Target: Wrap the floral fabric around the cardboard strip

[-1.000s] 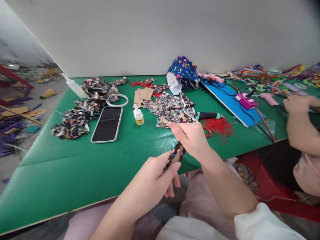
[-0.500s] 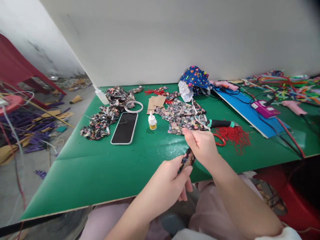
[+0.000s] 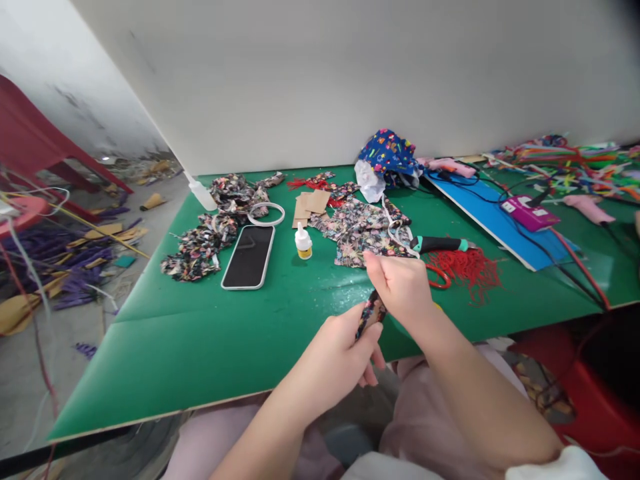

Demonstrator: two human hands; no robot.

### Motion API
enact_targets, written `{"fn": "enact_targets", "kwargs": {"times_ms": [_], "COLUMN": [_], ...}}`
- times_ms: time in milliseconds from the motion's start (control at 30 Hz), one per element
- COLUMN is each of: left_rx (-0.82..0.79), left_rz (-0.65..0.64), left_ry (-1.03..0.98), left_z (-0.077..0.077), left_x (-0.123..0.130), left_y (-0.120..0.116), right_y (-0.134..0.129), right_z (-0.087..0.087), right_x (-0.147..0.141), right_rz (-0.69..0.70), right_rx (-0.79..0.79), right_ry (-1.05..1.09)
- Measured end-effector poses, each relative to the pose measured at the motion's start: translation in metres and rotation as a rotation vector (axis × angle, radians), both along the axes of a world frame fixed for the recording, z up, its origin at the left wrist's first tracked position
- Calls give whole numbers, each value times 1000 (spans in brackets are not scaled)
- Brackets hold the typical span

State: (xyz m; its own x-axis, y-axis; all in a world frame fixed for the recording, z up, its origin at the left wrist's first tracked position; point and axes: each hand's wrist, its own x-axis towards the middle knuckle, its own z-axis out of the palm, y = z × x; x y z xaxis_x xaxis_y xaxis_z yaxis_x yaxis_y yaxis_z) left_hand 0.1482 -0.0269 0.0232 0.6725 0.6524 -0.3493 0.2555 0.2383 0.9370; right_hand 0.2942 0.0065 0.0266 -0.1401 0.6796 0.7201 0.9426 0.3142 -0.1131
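Observation:
Between my hands is a narrow, dark floral fabric-covered piece (image 3: 369,315), mostly hidden by my fingers. My left hand (image 3: 345,347) is closed around its lower end, thumb on top. My right hand (image 3: 403,285) is closed in a fist over its upper end, above and to the right of the left. Beyond them lie flat floral fabric pieces (image 3: 370,230) with a white cord on top. A small white dropper bottle (image 3: 303,243) with a yellow label stands to the left of the fabric. A cutter with a black and teal handle (image 3: 440,245) lies just past my right hand.
A phone (image 3: 249,257), a white ring (image 3: 267,214) and gathered floral fabric (image 3: 200,247) lie at left. Cardboard pieces (image 3: 313,203) sit mid-table. Red strings (image 3: 470,270), a blue board (image 3: 505,223), a purple box with cables (image 3: 530,213) and pink glue guns (image 3: 589,209) lie at right.
Both hands keep their hold on the floral piece and have barely shifted. The view has tilted very slightly; the things on the table stay where they were.

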Motion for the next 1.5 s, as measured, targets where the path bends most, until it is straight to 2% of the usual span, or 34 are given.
{"fn": "enact_targets", "kwargs": {"times_ms": [133,200,267,333,433,567,667,900,1067,1200,1367,1433,1500], "left_rx": [-47,-93,-141,-180,-209,-205,-181,-90,-1,36,-16,-41,-72], "left_rz": [-1,13,23,35,37,18,10,59,56,59,68,58,61], "left_ry": [-14,-42,-80,-111,-128,-111,-99,-30,-17,-28,-20,-19,-49], "left_z": [-2,-3,-6,-7,-8,-8,-9,-11,-10,-12,-17,-18,-17], "left_x": [1,1,1,1,2,3,4,6,5,5,6,6,5], "left_y": [8,12,16,18,18,16,16,14,12,11,15,18,21], "right_y": [0,0,1,3,5,5,4,4,3,2,1,0,-1], "right_z": [2,5,7,7,4,1,1,-11,-17,-19,-18,-15,-9], "right_x": [1,6,14,22,27,21,12,-6,-11,-13,-16,-15,-9], "right_rz": [-37,5,75,123,144,160,161,-90,-155,-153,-140,-65,67], "right_rx": [-154,-301,-436,-524,-576,-584,-574,-416,-299,-285,-419,-507,-586], "right_ry": [69,236,492,713,823,775,662,222,75,73,126,211,363]}}
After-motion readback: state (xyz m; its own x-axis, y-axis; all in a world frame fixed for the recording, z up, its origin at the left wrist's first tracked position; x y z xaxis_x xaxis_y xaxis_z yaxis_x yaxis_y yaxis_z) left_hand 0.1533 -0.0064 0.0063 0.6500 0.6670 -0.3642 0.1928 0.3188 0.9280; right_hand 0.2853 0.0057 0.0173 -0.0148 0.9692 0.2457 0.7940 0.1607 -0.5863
